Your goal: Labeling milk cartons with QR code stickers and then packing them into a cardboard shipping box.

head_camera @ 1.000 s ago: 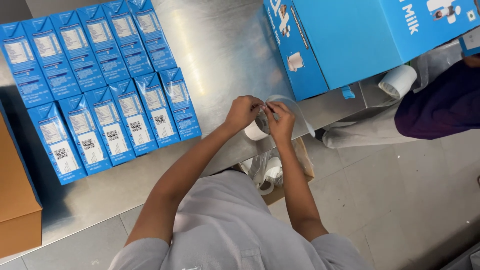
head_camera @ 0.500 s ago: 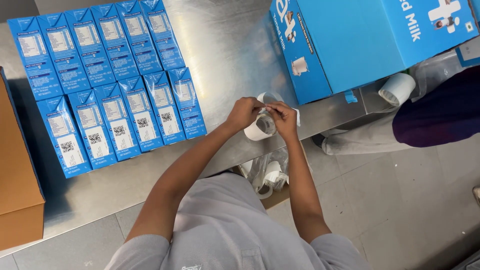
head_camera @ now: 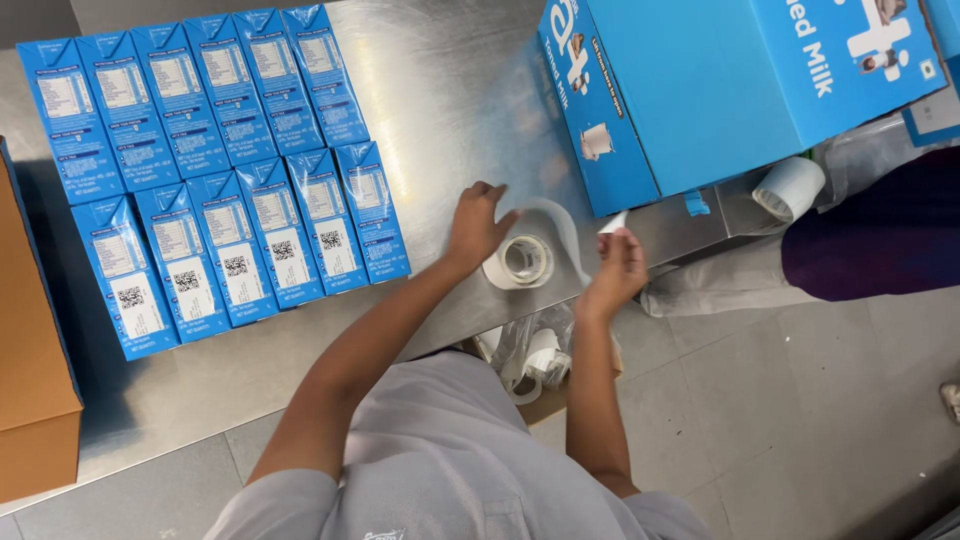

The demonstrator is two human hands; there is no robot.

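A roll of clear tape (head_camera: 524, 261) lies flat on the steel table (head_camera: 450, 110) near its front edge. My left hand (head_camera: 476, 226) rests against the roll's left side, fingers spread over it. My right hand (head_camera: 618, 268) pinches the loose end of the tape, and a strip (head_camera: 570, 232) arcs from the roll over to it. Just beyond stands a big blue carton box (head_camera: 700, 80), its near corner close to my right hand.
Two rows of blue milk cartons (head_camera: 215, 170) lie flat on the left half of the table. A brown cardboard box (head_camera: 30, 360) sits at the far left. Another tape roll (head_camera: 790, 188) lies by a person in a dark sleeve (head_camera: 880, 235). Spare rolls in plastic (head_camera: 535, 355) sit below the table.
Both hands held the roll together before. Now the roll sits on the table under my left hand, and my right hand has drawn the tape's end out to the right.
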